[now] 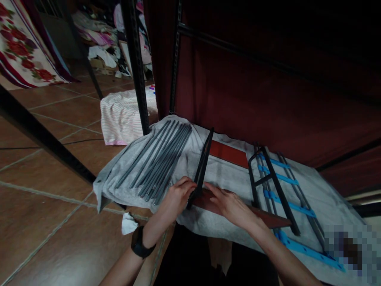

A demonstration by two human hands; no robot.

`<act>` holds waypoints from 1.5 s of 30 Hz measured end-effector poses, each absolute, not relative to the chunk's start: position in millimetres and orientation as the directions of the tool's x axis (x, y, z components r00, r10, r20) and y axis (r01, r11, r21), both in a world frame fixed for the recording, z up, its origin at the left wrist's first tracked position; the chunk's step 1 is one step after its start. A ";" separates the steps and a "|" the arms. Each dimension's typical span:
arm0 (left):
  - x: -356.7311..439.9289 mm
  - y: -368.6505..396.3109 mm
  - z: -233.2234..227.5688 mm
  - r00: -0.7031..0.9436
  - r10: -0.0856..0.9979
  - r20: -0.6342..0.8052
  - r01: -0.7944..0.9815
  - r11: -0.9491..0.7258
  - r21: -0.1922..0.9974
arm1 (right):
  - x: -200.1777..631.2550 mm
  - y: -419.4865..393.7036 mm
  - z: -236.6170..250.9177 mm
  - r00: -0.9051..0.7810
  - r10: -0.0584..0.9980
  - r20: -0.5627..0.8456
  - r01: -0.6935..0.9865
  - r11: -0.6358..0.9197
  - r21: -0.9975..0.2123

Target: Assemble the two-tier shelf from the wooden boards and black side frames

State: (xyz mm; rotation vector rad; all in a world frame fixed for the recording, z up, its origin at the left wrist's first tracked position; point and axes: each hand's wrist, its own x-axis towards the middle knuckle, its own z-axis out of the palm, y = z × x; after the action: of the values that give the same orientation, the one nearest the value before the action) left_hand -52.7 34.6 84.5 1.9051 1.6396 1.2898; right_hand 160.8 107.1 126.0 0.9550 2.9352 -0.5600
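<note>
rods (157, 159) crowd cloth's left, blue-strapped frame (276, 186) blocks right, upright bracket (204, 165) mid, bare cloth (229, 174) btwn

Two hands were in view, the left hand (177, 195) and the right hand (229, 203). One black wristwatch (139, 243) sat on the left wrist. About ten grey metal rods (157, 163) lay together on one grey cloth (208, 167). One black frame (203, 166) stood upright. One black rack (276, 186) carried about five blue straps (285, 179).

Grey cloth (208, 167) — blue straps (281, 198)
</note>
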 end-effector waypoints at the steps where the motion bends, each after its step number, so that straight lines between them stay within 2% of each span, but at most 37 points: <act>1: -53.1 35.2 84.6 -0.055 0.903 0.426 0.621 -0.303 0.723 | 160.7 106.7 126.1 -0.805 0.582 -0.118 0.585 0.743 -0.326; 7: -56.7 39.5 85.5 -0.010 0.898 0.439 0.581 -0.352 0.733 | 159.0 107.4 130.5 -0.830 0.546 -0.118 0.553 0.773 -0.312; 21: -61.1 51.1 78.9 -0.104 0.919 0.380 0.393 -0.313 0.865 | 159.7 112.0 125.7 -0.828 0.548 -0.119 0.553 0.764 -0.332; 31: -49.5 41.1 80.0 -0.147 0.879 0.453 0.569 -0.299 0.766 | 159.2 107.5 127.0 -0.834 0.548 -0.070 0.535 0.770 -0.347; 37: -53.5 42.2 78.0 -0.163 0.915 0.370 0.519 -0.239 0.820 | 159.4 107.0 124.1 -0.841 0.539 -0.040 0.521 0.790 -0.324; 42: -51.9 43.6 74.2 -0.293 0.934 0.203 0.276 -0.120 0.953 | 160.5 106.1 125.2 -0.841 0.541 -0.029 0.523 0.796 -0.304; 45: -48.3 43.5 71.9 -0.328 0.941 0.079 0.151 -0.030 0.988 | 160.7 106.0 126.5 -0.839 0.543 -0.026 0.524 0.796 -0.304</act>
State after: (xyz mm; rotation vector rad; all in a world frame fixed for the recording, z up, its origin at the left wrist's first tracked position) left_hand -48.3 43.5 71.9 1.1793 1.5439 1.4291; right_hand 160.7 106.0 126.5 0.9028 3.0363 -0.4851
